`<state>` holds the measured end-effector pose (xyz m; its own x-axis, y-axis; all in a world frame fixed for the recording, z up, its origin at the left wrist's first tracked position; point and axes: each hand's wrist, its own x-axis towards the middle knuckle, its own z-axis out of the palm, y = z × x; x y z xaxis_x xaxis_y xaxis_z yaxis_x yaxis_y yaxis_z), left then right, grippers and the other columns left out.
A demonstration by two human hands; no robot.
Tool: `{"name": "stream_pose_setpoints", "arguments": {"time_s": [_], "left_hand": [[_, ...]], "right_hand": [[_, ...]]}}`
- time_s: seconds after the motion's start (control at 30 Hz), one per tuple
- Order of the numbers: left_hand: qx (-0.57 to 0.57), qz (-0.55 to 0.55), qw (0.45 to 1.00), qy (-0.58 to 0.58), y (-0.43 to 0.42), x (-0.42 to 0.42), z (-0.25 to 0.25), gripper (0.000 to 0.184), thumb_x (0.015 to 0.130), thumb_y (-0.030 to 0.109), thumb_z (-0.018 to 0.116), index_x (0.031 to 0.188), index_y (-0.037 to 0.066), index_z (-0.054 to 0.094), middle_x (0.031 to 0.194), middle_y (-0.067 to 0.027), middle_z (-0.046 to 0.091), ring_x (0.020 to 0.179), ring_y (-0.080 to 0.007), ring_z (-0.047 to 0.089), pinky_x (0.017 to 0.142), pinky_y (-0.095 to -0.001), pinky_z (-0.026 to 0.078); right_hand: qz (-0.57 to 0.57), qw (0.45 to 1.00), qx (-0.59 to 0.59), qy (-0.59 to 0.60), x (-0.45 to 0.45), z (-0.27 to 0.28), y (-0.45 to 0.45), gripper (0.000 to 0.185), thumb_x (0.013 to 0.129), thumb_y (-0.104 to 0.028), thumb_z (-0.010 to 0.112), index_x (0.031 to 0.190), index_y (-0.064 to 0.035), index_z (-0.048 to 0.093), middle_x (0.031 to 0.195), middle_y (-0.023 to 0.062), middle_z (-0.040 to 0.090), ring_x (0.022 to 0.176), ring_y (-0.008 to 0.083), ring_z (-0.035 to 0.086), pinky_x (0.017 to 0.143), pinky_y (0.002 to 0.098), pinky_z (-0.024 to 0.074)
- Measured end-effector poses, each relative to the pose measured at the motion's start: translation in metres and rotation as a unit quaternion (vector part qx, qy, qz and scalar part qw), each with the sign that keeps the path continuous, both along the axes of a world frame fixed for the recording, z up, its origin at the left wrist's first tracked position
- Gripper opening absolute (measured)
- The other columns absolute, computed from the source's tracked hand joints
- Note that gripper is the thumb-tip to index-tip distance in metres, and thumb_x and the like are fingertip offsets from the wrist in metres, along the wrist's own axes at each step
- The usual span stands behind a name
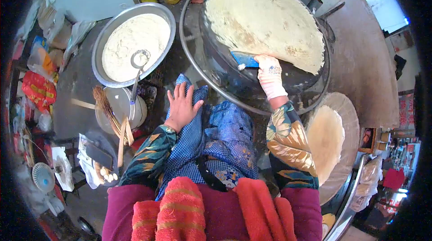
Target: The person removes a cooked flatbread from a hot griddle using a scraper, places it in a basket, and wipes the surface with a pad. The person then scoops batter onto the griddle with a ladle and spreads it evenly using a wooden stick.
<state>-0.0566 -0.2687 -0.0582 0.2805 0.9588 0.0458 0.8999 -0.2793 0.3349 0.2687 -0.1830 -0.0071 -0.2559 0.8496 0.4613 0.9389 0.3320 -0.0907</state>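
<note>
Scraper (245, 59) in right grip (271, 75), beside flatbread (265, 18)

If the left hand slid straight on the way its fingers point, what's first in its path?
After the last of the checked cloth under it, likely the metal ring around the griddle. Whether the left hand would hit or pass it is unclear; depth is hard to judge.

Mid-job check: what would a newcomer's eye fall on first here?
Probably the broad, round, pale batter sheet on the dark round griddle, top centre. At the sheet's near edge, the right hand, in a whitish glove, holds a flat blue scraper. Upper left, a wide silver metal basin holds creamy white batter.
</note>
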Motion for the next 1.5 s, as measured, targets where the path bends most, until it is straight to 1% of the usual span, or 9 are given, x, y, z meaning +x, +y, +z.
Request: {"name": "stream_pose_setpoints", "arguments": {"time_s": [0.3, 0.5, 0.9, 0.93, 1.03, 1.17, 1.2, 1.33, 1.5], "left_hand": [[0.035, 0.024, 0.991, -0.129, 0.000, -0.004, -0.001, 0.058, 0.086, 0.037, 0.061, 0.132, 0.005, 0.044, 0.136, -0.0231, 0.038, 0.131, -0.0409, 0.030, 0.106, -0.0631, 0.020], [0.191, 0.008, 0.973, -0.131, 0.101, -0.048, 0.024, 0.065, 0.062, -0.009, 0.056, 0.126, -0.002, 0.046, 0.129, -0.0247, 0.042, 0.120, -0.0424, 0.041, 0.103, -0.0471, 0.034], [0.265, -0.180, 0.903, 0.285, 0.310, -0.057, 0.034, 0.044, 0.091, 0.015, 0.043, 0.135, 0.009, 0.043, 0.144, -0.0091, 0.037, 0.139, -0.0230, 0.028, 0.114, -0.0467, 0.020], [0.378, -0.225, 0.866, 0.239, 0.316, -0.052, 0.028, 0.036, 0.089, 0.016, 0.046, 0.122, 0.009, 0.057, 0.133, -0.0089, 0.051, 0.133, -0.0223, 0.036, 0.114, -0.0451, 0.020], [0.190, -0.269, 0.849, 0.413, 0.299, -0.023, 0.011, 0.024, 0.085, 0.019, 0.050, 0.094, 0.012, 0.071, 0.107, -0.0053, 0.066, 0.117, -0.0211, 0.049, 0.110, -0.0428, 0.026], [0.050, -0.278, 0.902, 0.326, 0.202, 0.005, 0.006, 0.017, 0.071, 0.021, 0.061, 0.058, 0.012, 0.067, 0.068, -0.0052, 0.064, 0.087, -0.0226, 0.059, 0.090, -0.0368, 0.041], [0.217, -0.237, 0.904, 0.281, 0.158, 0.018, 0.018, 0.014, 0.071, 0.020, 0.061, 0.061, 0.015, 0.069, 0.059, -0.0039, 0.063, 0.064, -0.0207, 0.058, 0.079, -0.0375, 0.039], [0.110, -0.274, 0.955, -0.036, 0.032, 0.098, -0.017, 0.011, 0.071, 0.015, 0.060, 0.072, 0.008, 0.068, 0.068, -0.0109, 0.062, 0.069, -0.0278, 0.058, 0.075, -0.0461, 0.044], [0.030, -0.454, 0.871, -0.186, -0.038, 0.092, 0.041, 0.022, 0.076, 0.017, 0.063, 0.093, 0.004, 0.066, 0.102, -0.0177, 0.058, 0.098, -0.0319, 0.055, 0.088, -0.0464, 0.043]], "right_hand": [[-0.023, 0.996, -0.043, -0.076, -0.025, 0.021, 0.008, 0.028, 0.075, -0.008, 0.053, 0.101, -0.0121, 0.063, 0.092, 0.0103, 0.065, 0.085, 0.0282, 0.063, 0.077, 0.0394, 0.0504], [-0.018, 0.992, -0.056, -0.111, -0.041, 0.009, 0.042, 0.027, 0.074, -0.008, 0.055, 0.101, -0.0083, 0.057, 0.095, 0.0113, 0.064, 0.089, 0.0272, 0.064, 0.080, 0.0384, 0.0495], [-0.041, 0.983, -0.114, -0.137, -0.069, 0.016, 0.075, 0.030, 0.087, -0.014, 0.045, 0.112, -0.0028, 0.057, 0.112, 0.0164, 0.064, 0.101, 0.0267, 0.064, 0.089, 0.0422, 0.0488], [-0.058, 0.977, -0.167, -0.117, -0.073, 0.023, 0.078, 0.032, 0.087, -0.014, 0.044, 0.114, -0.0027, 0.057, 0.112, 0.0168, 0.064, 0.099, 0.0266, 0.064, 0.088, 0.0421, 0.0496], [-0.051, 0.979, -0.163, -0.109, -0.078, 0.028, 0.082, 0.030, 0.087, -0.014, 0.044, 0.111, -0.0030, 0.057, 0.108, 0.0167, 0.064, 0.095, 0.0269, 0.065, 0.085, 0.0403, 0.0507], [-0.040, 0.989, -0.086, -0.112, -0.088, 0.022, 0.083, 0.023, 0.077, -0.017, 0.056, 0.097, -0.0069, 0.057, 0.092, 0.0097, 0.065, 0.087, 0.0240, 0.064, 0.073, 0.0389, 0.0501], [-0.029, 0.994, -0.050, -0.096, -0.087, 0.014, 0.084, 0.020, 0.078, -0.016, 0.053, 0.096, -0.0073, 0.057, 0.092, 0.0094, 0.064, 0.087, 0.0231, 0.064, 0.073, 0.0382, 0.0492], [-0.103, 0.978, -0.008, -0.183, -0.093, 0.003, 0.096, 0.028, 0.085, -0.018, 0.048, 0.107, -0.0039, 0.058, 0.098, 0.0133, 0.064, 0.092, 0.0264, 0.061, 0.078, 0.0415, 0.0462], [-0.125, 0.977, -0.073, -0.158, -0.089, 0.007, 0.130, 0.029, 0.086, -0.018, 0.047, 0.108, -0.0027, 0.058, 0.100, 0.0164, 0.064, 0.096, 0.0300, 0.061, 0.081, 0.0432, 0.0468]]}}
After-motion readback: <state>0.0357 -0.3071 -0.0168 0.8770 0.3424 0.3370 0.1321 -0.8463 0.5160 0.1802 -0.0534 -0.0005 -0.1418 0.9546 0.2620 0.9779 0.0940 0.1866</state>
